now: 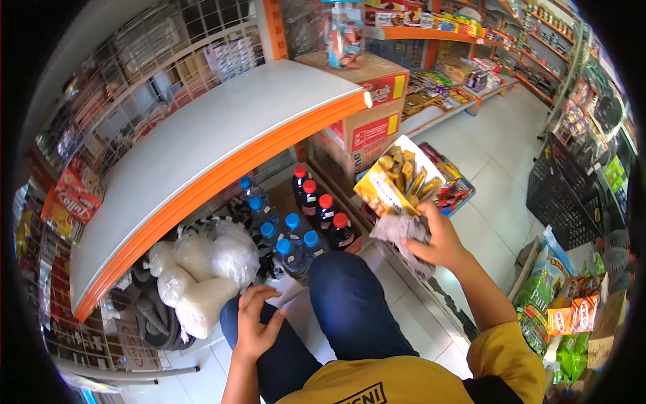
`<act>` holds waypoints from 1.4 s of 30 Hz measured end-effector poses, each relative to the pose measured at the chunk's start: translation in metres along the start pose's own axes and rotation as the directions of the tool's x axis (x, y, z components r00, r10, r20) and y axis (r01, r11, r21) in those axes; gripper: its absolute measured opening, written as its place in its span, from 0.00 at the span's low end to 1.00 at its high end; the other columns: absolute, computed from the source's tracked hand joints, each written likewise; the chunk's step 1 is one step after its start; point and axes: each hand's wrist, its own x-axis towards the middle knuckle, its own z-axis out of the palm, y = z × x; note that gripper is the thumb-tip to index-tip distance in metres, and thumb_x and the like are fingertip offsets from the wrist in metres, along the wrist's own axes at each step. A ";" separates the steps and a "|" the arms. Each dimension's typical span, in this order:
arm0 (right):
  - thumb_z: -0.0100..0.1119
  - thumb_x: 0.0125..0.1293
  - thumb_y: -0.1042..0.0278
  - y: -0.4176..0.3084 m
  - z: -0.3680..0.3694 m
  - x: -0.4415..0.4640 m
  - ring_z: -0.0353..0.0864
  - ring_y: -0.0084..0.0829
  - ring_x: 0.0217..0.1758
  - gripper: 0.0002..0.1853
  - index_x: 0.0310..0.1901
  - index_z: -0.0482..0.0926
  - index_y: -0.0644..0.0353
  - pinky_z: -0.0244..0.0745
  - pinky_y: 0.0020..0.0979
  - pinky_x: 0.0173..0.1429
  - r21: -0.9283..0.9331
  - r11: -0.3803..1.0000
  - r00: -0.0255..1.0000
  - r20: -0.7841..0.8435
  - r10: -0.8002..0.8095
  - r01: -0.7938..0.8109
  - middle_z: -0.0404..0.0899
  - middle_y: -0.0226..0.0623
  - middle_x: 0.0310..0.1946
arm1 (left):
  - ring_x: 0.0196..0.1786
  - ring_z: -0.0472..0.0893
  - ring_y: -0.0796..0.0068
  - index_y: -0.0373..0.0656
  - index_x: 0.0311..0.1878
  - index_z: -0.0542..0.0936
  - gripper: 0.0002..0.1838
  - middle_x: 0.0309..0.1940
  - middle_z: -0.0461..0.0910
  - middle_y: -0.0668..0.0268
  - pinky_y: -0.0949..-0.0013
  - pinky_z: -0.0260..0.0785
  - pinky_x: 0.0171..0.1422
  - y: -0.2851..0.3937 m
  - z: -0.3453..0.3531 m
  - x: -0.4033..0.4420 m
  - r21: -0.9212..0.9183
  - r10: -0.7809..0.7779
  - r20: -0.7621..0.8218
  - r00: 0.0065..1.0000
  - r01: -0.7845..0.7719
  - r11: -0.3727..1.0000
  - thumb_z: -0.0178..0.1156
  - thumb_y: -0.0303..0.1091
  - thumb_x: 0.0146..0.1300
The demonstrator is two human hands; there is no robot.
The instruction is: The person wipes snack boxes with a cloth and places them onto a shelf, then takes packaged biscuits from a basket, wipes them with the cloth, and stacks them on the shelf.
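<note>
My right hand [441, 237] is closed round a crumpled greyish cloth [402, 232]. Its fingers also reach the near corner of a yellow and white open box [385, 190] filled with gold-wrapped sticks; whether they grip the box as well, I cannot tell. Over my left knee is my left hand [253, 324], empty, with its fingers loosely apart. Ahead of my knees stand several blue-capped bottles [292, 232] and, to their right, several dark bottles [326, 210] with red caps. A white and orange shelf [222, 128] spans the left, above the bottles.
Filled clear plastic bags [208, 269] lie below the shelf. Stacked cartons [367, 114] stand at its right end, with a jar [343, 37] on top. Behind the yellow box is a blue tray [464, 192] of packets. Black baskets [562, 192] and snack packs [538, 296] are at right.
</note>
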 end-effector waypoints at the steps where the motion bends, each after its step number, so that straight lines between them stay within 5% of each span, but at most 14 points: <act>1: 0.67 0.44 0.59 -0.015 -0.001 -0.002 0.76 0.48 0.37 0.29 0.45 0.64 0.62 0.70 0.37 0.39 0.017 0.999 0.998 0.051 -0.031 0.030 0.74 0.49 0.33 | 0.47 0.72 0.60 0.39 0.38 0.76 0.15 0.41 0.73 0.57 0.65 0.62 0.53 0.006 -0.001 0.004 -0.037 0.010 -0.014 1.000 -0.011 0.999 0.62 0.27 0.44; 3: 0.69 0.42 0.64 -0.028 0.006 -0.005 0.73 0.38 0.34 0.29 0.45 0.64 0.63 0.67 0.31 0.39 0.069 0.985 0.975 0.141 -0.169 0.161 0.71 0.42 0.32 | 0.47 0.72 0.59 0.39 0.40 0.76 0.16 0.42 0.73 0.57 0.65 0.62 0.52 0.016 -0.005 0.008 -0.071 0.049 -0.043 0.998 -0.052 0.996 0.63 0.28 0.44; 7: 0.68 0.40 0.61 -0.071 0.013 -0.005 0.73 0.44 0.30 0.25 0.38 0.68 0.62 0.68 0.35 0.34 0.144 0.956 0.913 0.290 -0.287 0.255 0.72 0.42 0.29 | 0.48 0.70 0.58 0.34 0.40 0.72 0.18 0.44 0.69 0.52 0.64 0.61 0.54 0.039 -0.018 0.010 -0.109 0.119 -0.184 0.976 -0.140 0.984 0.61 0.32 0.46; 11: 0.66 0.40 0.59 -0.088 0.031 -0.009 0.75 0.40 0.32 0.23 0.40 0.70 0.56 0.69 0.37 0.34 0.112 0.922 0.828 0.409 -0.383 0.370 0.75 0.37 0.30 | 0.46 0.70 0.57 0.35 0.41 0.72 0.21 0.44 0.70 0.51 0.63 0.59 0.54 0.045 -0.024 0.005 0.023 0.205 -0.188 0.960 -0.205 0.979 0.65 0.31 0.41; 15: 0.65 0.41 0.60 -0.109 0.048 -0.009 0.75 0.40 0.32 0.22 0.39 0.70 0.55 0.70 0.37 0.33 0.130 0.887 0.788 0.414 -0.455 0.443 0.75 0.36 0.29 | 0.48 0.69 0.58 0.44 0.39 0.76 0.19 0.47 0.70 0.58 0.59 0.55 0.53 0.050 -0.030 -0.005 0.171 0.137 -0.162 0.977 -0.109 0.979 0.67 0.33 0.40; 19: 0.65 0.41 0.59 -0.128 0.069 -0.009 0.75 0.39 0.32 0.24 0.41 0.69 0.56 0.70 0.37 0.33 0.259 0.869 0.713 0.499 -0.493 0.420 0.75 0.37 0.31 | 0.52 0.67 0.59 0.46 0.40 0.78 0.20 0.49 0.69 0.59 0.56 0.52 0.56 0.061 -0.054 -0.012 0.271 0.075 -0.069 0.995 -0.054 0.961 0.68 0.37 0.40; 24: 0.66 0.41 0.59 -0.137 0.080 -0.009 0.75 0.40 0.31 0.25 0.41 0.69 0.57 0.70 0.38 0.33 0.215 0.897 0.747 0.497 -0.441 0.387 0.75 0.37 0.30 | 0.56 0.65 0.56 0.49 0.42 0.80 0.22 0.51 0.69 0.59 0.50 0.46 0.62 0.064 -0.057 -0.022 0.349 0.026 -0.017 1.000 -0.019 0.937 0.70 0.40 0.38; 29: 0.66 0.41 0.60 -0.139 0.078 -0.012 0.74 0.41 0.30 0.24 0.41 0.69 0.57 0.70 0.38 0.33 0.133 0.913 0.761 0.513 -0.396 0.386 0.75 0.38 0.30 | 0.60 0.63 0.58 0.56 0.42 0.81 0.15 0.54 0.68 0.64 0.47 0.37 0.67 0.059 -0.045 -0.016 0.479 0.031 0.045 0.999 -0.049 0.877 0.63 0.38 0.47; 35: 0.66 0.42 0.61 -0.130 0.084 -0.016 0.75 0.42 0.31 0.23 0.40 0.69 0.58 0.70 0.37 0.34 0.159 0.927 0.780 0.503 -0.372 0.340 0.75 0.39 0.30 | 0.57 0.66 0.63 0.49 0.37 0.79 0.12 0.53 0.69 0.64 0.49 0.45 0.63 0.050 -0.048 -0.009 0.311 0.098 0.021 0.995 -0.099 0.945 0.63 0.34 0.46; 38: 0.66 0.43 0.60 -0.126 0.086 -0.017 0.75 0.43 0.32 0.23 0.40 0.69 0.59 0.70 0.37 0.35 0.180 0.944 0.800 0.501 -0.329 0.276 0.75 0.41 0.31 | 0.53 0.70 0.61 0.43 0.38 0.76 0.12 0.47 0.73 0.64 0.56 0.48 0.63 0.039 -0.051 -0.010 0.072 0.046 -0.145 0.988 -0.036 0.997 0.62 0.32 0.48; 39: 0.65 0.44 0.60 -0.125 0.085 -0.016 0.75 0.43 0.33 0.23 0.40 0.69 0.59 0.70 0.37 0.35 0.182 0.953 0.804 0.514 -0.301 0.241 0.75 0.41 0.31 | 0.47 0.73 0.62 0.40 0.40 0.74 0.11 0.43 0.75 0.62 0.63 0.56 0.58 0.036 -0.054 -0.011 0.012 0.040 -0.182 0.982 -0.038 0.999 0.60 0.31 0.53; 42: 0.65 0.44 0.59 -0.120 0.084 -0.016 0.75 0.44 0.34 0.23 0.40 0.69 0.60 0.70 0.38 0.36 0.204 0.952 0.806 0.509 -0.301 0.227 0.76 0.42 0.32 | 0.45 0.74 0.68 0.38 0.41 0.73 0.10 0.41 0.76 0.61 0.68 0.63 0.51 0.027 -0.043 -0.022 -0.495 -0.251 -0.334 0.909 0.057 0.867 0.57 0.31 0.59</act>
